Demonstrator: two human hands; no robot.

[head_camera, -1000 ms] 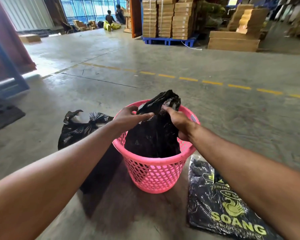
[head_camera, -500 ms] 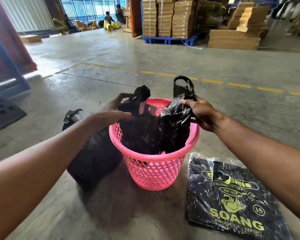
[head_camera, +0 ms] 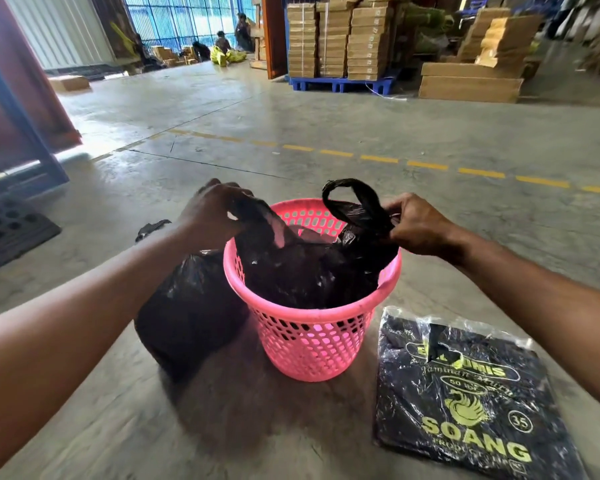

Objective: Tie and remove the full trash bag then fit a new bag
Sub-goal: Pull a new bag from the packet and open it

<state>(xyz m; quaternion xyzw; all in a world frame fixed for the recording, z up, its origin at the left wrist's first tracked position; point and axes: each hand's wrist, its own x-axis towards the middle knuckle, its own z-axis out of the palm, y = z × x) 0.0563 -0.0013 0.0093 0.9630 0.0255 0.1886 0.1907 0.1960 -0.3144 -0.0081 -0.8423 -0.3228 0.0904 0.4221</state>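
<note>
A pink perforated basket (head_camera: 312, 344) stands on the concrete floor in front of me. Inside it hangs a new black bag (head_camera: 309, 271), spread between my hands. My left hand (head_camera: 212, 211) grips the bag's left handle over the basket's left rim. My right hand (head_camera: 414, 225) pinches the right handle, whose loop sticks up above the right rim. The full black trash bag (head_camera: 187, 313), tied at the top, sits on the floor touching the basket's left side.
A flat pack of black bags (head_camera: 471, 403) printed "SOANG" lies on the floor right of the basket. A dark perforated mat (head_camera: 7, 230) lies far left. Stacked cardboard boxes (head_camera: 336, 39) on a blue pallet and several people are far behind.
My hands have moved apart, from the middle of the basket to its left and right rims. The new bag went from a bunched lump to being stretched open across the basket.
</note>
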